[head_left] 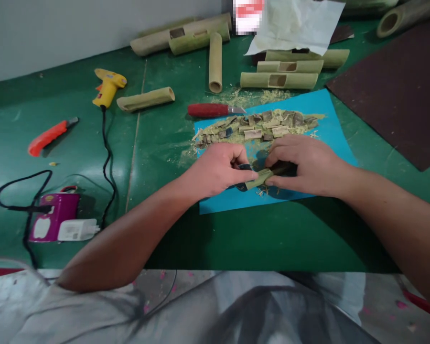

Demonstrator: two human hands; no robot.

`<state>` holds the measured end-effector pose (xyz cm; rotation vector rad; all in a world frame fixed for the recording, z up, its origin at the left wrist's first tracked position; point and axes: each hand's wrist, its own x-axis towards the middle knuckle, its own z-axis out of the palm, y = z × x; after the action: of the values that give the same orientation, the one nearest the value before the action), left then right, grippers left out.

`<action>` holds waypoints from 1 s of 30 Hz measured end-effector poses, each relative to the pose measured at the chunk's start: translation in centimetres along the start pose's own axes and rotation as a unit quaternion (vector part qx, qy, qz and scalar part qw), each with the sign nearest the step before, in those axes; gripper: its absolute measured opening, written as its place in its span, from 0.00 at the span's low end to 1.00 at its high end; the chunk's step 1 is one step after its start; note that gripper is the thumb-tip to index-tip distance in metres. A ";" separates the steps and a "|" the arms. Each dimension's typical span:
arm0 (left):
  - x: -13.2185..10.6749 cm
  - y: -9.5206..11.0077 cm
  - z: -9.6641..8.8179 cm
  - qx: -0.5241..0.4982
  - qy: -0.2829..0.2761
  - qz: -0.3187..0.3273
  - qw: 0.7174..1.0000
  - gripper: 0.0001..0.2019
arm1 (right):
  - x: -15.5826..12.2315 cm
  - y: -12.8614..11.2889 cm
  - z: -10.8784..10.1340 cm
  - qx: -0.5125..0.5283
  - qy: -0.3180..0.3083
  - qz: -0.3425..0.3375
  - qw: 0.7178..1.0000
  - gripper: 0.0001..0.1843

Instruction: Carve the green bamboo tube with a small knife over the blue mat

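A short greenish bamboo piece point(260, 178) is pinched between my two hands, low over the blue sheet point(215, 204). My left hand point(224, 167) grips its left end with thumb and curled fingers, and a dark strip of unclear kind shows around that end. My right hand point(303, 162) closes on the other end, where something dark sits under the fingers. Just beyond my hands, cut bamboo chips point(252, 134) and shavings lie heaped on the sheet. A red-handled knife point(208, 110) rests at the sheet's far left edge, blade pointing right.
A yellow glue gun point(109, 88), an orange cutter point(49, 137) and a purple box point(62, 210) with a white plug lie left on the green table point(172, 239). Several bamboo tubes point(279, 80), some notched, lie at the back. A dark brown sheet point(397, 95) covers the right.
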<state>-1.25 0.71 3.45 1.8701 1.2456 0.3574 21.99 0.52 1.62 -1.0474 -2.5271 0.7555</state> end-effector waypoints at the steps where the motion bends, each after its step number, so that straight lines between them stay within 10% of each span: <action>1: 0.0 0.1 0.3 -0.011 0.013 0.003 1.000 0.11 | 0.0 0.0 0.0 -0.001 -0.001 0.000 1.000 0.14; 30: 0.0 0.4 -1.6 -0.034 -0.069 -0.002 0.997 0.04 | -0.5 -0.4 -0.2 -0.003 0.020 -0.010 1.000 0.11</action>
<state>-1.96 1.42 4.72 1.8019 1.1297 0.2606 22.21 0.04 1.98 -1.0263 -2.5045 0.7153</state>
